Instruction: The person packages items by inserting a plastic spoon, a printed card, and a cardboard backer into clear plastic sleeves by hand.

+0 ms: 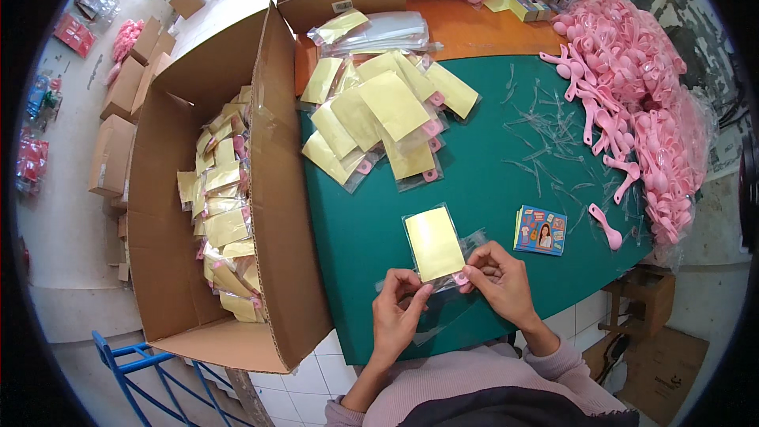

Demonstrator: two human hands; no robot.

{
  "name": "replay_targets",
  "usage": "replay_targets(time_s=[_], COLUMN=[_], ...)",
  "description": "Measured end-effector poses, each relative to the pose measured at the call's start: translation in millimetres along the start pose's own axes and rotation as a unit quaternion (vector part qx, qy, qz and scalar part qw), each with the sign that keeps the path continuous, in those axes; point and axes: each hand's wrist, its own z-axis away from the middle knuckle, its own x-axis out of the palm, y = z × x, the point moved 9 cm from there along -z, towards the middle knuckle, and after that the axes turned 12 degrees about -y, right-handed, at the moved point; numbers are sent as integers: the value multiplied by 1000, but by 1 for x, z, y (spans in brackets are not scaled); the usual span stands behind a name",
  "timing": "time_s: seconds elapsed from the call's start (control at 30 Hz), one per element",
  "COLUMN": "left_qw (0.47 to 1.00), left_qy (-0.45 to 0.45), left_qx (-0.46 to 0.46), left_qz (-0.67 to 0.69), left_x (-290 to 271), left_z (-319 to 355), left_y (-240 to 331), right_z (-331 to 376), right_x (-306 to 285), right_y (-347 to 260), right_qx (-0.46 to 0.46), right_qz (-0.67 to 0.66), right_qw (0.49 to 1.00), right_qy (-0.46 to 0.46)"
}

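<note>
In front of me on the green table mat, a clear plastic bag (443,211) holds a yellow card (436,245) and a pink spoon, whose handle end (460,277) shows at the card's lower right corner. My left hand (399,312) pinches the bag's lower left edge between thumb and finger. My right hand (502,281) pinches its lower right, beside the pink handle end. More clear film lies under both hands. Right of them rests a small stack of printed picture cards (541,230), and beyond it a single pink spoon (606,228).
Filled bags with yellow cards (391,107) are piled at the back. To my left stands a large open cardboard box (288,190) with many similar bags. Loose pink spoons (621,71) heap along the right edge. Thin clear plastic strips (545,130) are scattered on the green mat (356,245).
</note>
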Motion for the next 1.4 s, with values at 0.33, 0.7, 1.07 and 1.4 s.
replay_targets(time_s=[0.33, 0.7, 1.07, 1.4], left_qw=[998, 696, 673, 681], left_qy=[-24, -650, -544, -511], left_qx=[-31, 255, 374, 369], left_qz=[-52, 168, 333, 371], left_x=[3, 120, 117, 103], left_z=[5, 91, 103, 76], left_y=[16, 181, 190, 189], right_z=[-6, -48, -158, -196], right_x=[3, -10, -312, -353], right_y=[-18, -101, -114, -89], right_qx=[18, -120, -117, -45], right_qz=[50, 273, 573, 719], right_qw=[997, 947, 792, 670], right_qy=[-60, -119, 175, 179])
